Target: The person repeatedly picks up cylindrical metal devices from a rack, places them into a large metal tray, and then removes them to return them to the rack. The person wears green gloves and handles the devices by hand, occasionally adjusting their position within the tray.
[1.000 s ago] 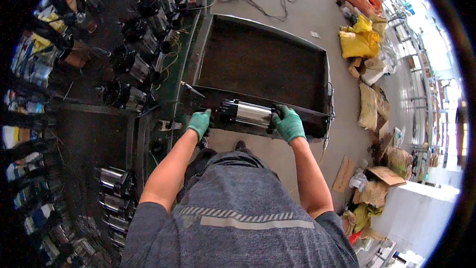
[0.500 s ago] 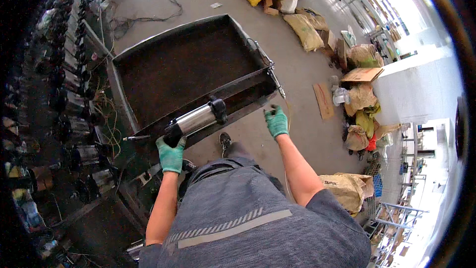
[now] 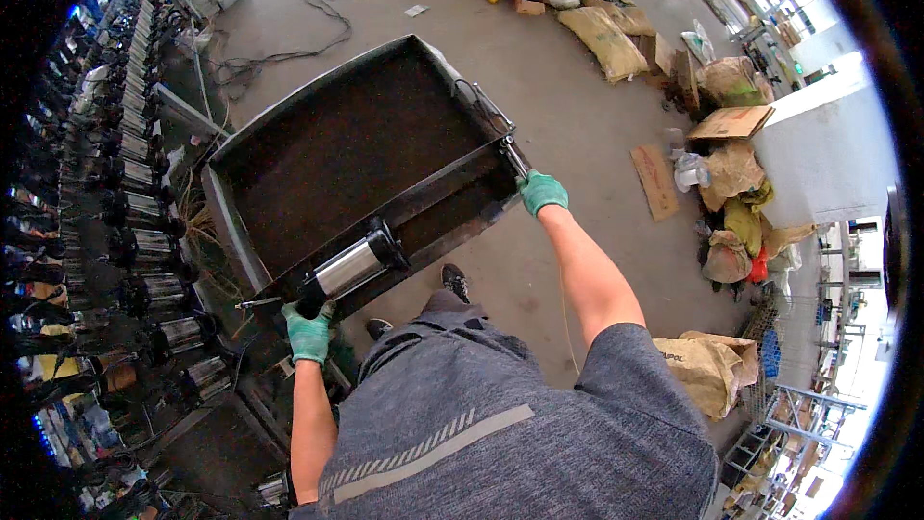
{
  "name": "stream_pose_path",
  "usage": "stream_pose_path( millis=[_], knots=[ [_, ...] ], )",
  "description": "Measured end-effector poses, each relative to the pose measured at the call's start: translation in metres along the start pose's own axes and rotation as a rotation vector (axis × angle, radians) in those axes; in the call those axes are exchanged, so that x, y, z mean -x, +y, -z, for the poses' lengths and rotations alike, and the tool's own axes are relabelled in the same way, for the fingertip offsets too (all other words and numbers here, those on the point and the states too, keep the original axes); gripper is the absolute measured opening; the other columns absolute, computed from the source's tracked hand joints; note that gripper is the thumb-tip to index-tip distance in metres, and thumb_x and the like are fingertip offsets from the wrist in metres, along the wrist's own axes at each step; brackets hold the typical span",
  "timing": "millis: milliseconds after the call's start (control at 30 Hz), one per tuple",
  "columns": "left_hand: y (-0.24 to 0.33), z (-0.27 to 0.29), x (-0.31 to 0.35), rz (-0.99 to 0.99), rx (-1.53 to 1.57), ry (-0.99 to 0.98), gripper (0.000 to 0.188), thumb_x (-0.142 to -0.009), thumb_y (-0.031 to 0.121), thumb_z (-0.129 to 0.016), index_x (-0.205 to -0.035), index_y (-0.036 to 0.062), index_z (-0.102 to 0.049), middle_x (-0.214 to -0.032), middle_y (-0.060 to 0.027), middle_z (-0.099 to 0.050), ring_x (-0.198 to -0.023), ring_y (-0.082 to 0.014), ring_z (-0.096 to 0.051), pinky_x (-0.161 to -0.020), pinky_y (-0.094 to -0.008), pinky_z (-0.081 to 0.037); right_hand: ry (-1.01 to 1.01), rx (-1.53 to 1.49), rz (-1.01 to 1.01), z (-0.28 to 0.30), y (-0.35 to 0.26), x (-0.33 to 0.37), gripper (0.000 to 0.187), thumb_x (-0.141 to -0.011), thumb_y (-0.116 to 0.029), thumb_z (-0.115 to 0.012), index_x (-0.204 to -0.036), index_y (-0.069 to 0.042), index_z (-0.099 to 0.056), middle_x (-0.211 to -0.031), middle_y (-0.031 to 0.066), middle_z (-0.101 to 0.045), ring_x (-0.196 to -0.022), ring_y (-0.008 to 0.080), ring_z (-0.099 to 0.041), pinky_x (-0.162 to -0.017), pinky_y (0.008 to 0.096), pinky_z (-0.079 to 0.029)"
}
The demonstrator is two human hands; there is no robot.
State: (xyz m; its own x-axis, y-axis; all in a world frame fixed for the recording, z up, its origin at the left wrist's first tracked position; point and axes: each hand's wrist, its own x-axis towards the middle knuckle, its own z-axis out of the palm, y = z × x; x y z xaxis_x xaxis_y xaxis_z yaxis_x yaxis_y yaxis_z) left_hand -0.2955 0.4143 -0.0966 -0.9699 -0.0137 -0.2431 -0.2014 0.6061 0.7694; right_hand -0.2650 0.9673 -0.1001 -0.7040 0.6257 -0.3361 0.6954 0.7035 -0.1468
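A shiny silver cylinder with black end caps (image 3: 348, 271) lies on the near ledge of a large dark open metal tray (image 3: 223, 195). My left hand (image 3: 309, 332), in a green glove, grips the cylinder's near-left black end; that end partly hides the fingertips. At the tray's right corner, my gloved right hand (image 3: 544, 193) closes around the lower end of a slim metal tool (image 3: 513, 156). The tool's upper end rests by the corner. A thin metal rod (image 3: 258, 303) sticks out at the tray's left corner.
Rows of similar silver-and-black cylinders (image 3: 140, 202) line the left side. A dark cable (image 3: 332, 14) lies on the floor beyond the tray. Filled sacks (image 3: 604, 43), flat cardboard (image 3: 654, 183) and a large paper bag (image 3: 707, 371) stand along the right.
My right hand has moved from open beside the tray's corner to a hold on the slim metal tool. My left hand stays at the cylinder's end, and the view has shifted slightly.
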Motion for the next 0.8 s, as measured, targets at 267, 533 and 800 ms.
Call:
stream_pose_path(
  millis=[267, 533, 800],
  knots=[
    [0.041, 0.005, 0.007, 0.245, 0.131, -0.063, 0.056, -0.084, 0.01, -0.081, -0.125, 0.0019, -0.044, -0.112, -0.0136, -0.063, -0.095, -0.0232, -0.063, -0.066, -0.0384, -0.061, -0.251, -0.184, 0.276, 0.027, -0.021, 0.017, 0.036, -0.098, -0.039, -0.056, -0.096, -0.007, -0.071, -0.089, 0.0179, -0.072, -0.089, 0.0378, -0.07, -0.079, 0.0499, -0.054],
    [0.005, 0.005, -0.006, 0.063, -0.096, -0.051, 0.066, -0.078, 0.032, -0.089, -0.121, -0.002, -0.051, -0.112, -0.017, -0.069, -0.099, -0.027, -0.065, -0.09, -0.0387, -0.051, -0.336, -0.817, 0.641, -0.021, -0.081, 0.099, 0.02, -0.088, -0.013, -0.068, -0.105, -0.003, -0.067, -0.104, 0.0201, -0.071, -0.092, 0.0332, -0.07, -0.081, 0.0411, -0.055],
    [0.039, 0.007, 0.005, 0.124, 0.042, -0.072, 0.064, -0.079, 0.023, -0.088, -0.122, -0.0019, -0.048, -0.11, -0.0154, -0.068, -0.099, -0.0247, -0.064, -0.087, -0.0369, -0.054, -0.231, -0.52, 0.904, -0.033, -0.126, 0.091, 0.026, -0.088, -0.011, -0.066, -0.114, -0.008, -0.07, -0.111, 0.0163, -0.07, -0.105, 0.0391, -0.065, -0.092, 0.0441, -0.053]
  ],
)
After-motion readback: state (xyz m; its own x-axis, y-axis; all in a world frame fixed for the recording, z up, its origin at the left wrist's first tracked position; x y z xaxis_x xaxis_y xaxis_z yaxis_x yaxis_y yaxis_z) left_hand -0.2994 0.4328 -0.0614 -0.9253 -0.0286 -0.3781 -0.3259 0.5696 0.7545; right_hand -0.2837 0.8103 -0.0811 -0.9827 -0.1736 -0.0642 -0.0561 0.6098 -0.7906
